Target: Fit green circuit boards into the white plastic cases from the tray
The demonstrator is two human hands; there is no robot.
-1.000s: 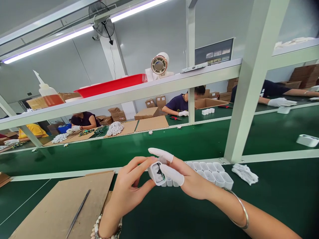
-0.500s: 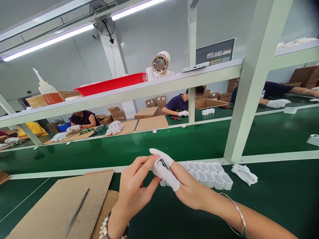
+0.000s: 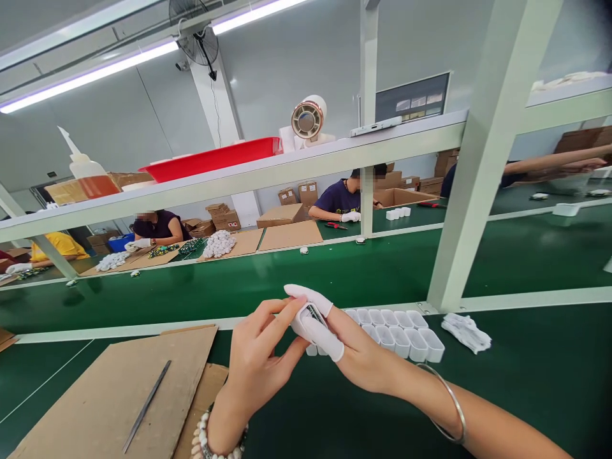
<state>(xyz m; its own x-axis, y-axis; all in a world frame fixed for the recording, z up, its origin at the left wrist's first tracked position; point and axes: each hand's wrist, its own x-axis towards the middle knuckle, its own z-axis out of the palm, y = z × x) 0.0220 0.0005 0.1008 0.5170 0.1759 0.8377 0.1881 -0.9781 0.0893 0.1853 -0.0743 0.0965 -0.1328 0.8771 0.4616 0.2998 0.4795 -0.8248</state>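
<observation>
A small white housing (image 3: pixel 299 322) with a dark green board in its opening is held between both hands at the centre. My right hand (image 3: pixel 344 344), with white covers on thumb and finger, is closed round it from the right. From the left, the bare fingertips of my left hand (image 3: pixel 262 357) pinch its edge. Behind my right hand, rows of white open cups (image 3: pixel 401 341) stand on the green bench. A crumpled white glove (image 3: pixel 467 333) lies right of the cups. Metal tweezers (image 3: pixel 147 406) rest on a cardboard sheet (image 3: pixel 95 389) at the left.
A green conveyor belt (image 3: pixel 191 296) runs across behind the bench, with small white parts on its far edge. A pale upright post (image 3: pixel 478 185) stands at the right. Overhead, a shelf (image 3: pixel 411 139) holds a red tray (image 3: pixel 215 159), bottle and small fan. Several people work opposite.
My hands and the white housing are nearly still. Small parts on the belt's far edge have shifted right. At the far right, a person's arm has lifted and reached rightward.
</observation>
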